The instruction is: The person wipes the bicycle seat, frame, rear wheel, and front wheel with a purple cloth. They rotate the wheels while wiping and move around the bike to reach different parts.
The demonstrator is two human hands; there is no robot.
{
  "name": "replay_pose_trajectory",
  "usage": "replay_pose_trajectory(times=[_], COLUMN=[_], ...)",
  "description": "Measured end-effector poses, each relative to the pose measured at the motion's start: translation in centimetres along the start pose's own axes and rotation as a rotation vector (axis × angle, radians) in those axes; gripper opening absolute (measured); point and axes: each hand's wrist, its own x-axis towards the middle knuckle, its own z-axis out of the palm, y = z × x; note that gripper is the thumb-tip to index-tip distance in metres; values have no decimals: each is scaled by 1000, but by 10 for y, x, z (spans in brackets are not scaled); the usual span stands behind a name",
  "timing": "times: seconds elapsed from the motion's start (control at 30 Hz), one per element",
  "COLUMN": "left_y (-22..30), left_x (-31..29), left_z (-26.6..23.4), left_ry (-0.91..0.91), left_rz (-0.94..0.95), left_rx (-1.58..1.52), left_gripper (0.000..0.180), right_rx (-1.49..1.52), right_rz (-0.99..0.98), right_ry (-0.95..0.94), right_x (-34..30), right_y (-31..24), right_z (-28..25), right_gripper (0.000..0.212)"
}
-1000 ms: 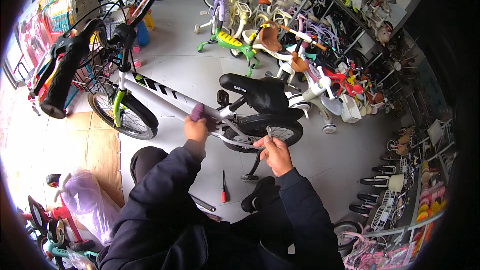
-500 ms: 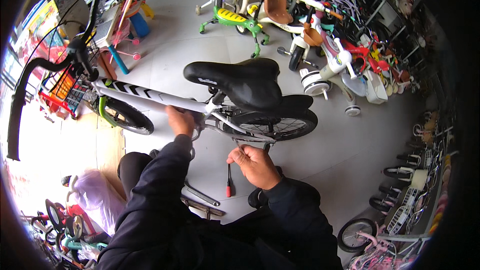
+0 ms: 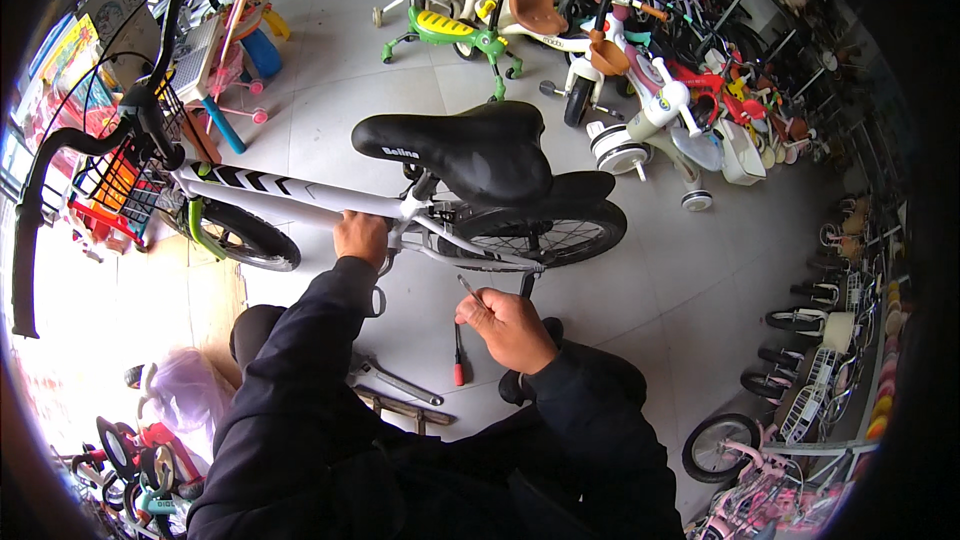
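At mid-frame, rests the left hand (image 3: 360, 238) against the near side of the white bike (image 3: 310, 194), too hidden at the fingertips to tell grasp from touch. Faces the bike side-on, with its long axis running from upper left to right of centre. Holds the right hand (image 3: 510, 328) farther off, below the rear wheel (image 3: 603, 229), pinching a thin metal tool (image 3: 467, 287) tilted up and left, toward the bike.

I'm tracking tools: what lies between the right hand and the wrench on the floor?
In the head view, a red-handled screwdriver lies between the right hand and wrench.
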Motion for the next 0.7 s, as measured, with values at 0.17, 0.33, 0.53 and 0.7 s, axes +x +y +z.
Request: replay_pose_trajectory(times=[0.17,0.33,0.53,0.7], left_y=[-1,14,71,93], left_x=[-13,-22,-58,-40], left_z=[21,38,57,82], left_ry=[128,114,156,-7], left_rz=[-54,-334,-357,-194], left_rx=[-401,-472,-937,-717], left_gripper=[12,14,21,33], right_rx=[16,-16,-52,-41], right_rz=[-16,22,114,138], right_ry=[-8,-30,-117,-122], right_x=[3,11,13,6], right_y=[3,-8,-20,-18], right_z=[3,6,1,0], right_gripper=[37,35,40,40])
